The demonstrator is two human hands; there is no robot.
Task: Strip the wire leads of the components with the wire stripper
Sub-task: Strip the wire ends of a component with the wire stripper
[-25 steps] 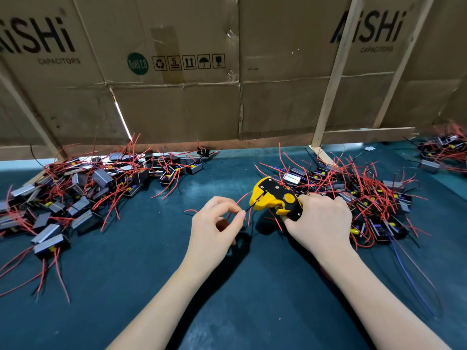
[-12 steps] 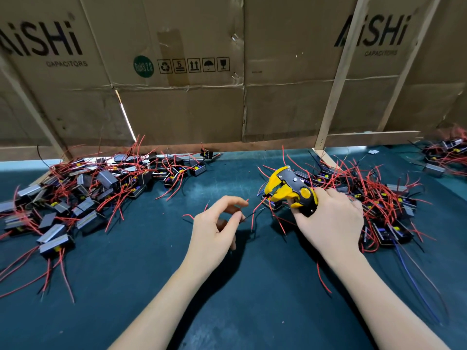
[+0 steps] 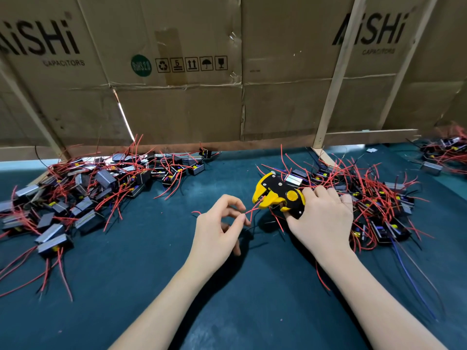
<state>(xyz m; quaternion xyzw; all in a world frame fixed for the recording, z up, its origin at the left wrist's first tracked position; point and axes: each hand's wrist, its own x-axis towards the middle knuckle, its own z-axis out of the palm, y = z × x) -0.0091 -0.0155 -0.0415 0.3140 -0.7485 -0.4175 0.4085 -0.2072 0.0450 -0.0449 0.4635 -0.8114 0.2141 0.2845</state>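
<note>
Between my hands, one yellow-and-black wire stripper [image 3: 278,195] bites one red lead [image 3: 252,210]; right hand [image 3: 321,218] grips it, left fingers [image 3: 241,219] pinch the lead (component piles uncountable).

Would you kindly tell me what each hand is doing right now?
Left hand: pinches a red wire.
Right hand: grips the wire stripper.

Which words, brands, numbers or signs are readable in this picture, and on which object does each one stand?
"AiSHi" over "CAPACITORS": left cardboard panel, first letter cut off by the picture edge.
"AiSHi" over "CAPACITORS": right cardboard panel, small word blurred.
"RoHS 2.0": green round mark on the cardboard.
"5": one box in the row of handling symbols: recycling, stacking limit, arrows up, umbrella, glass.
Small print on the middle panel: too small to read.
Wire stripper and components: no readable text.
</note>
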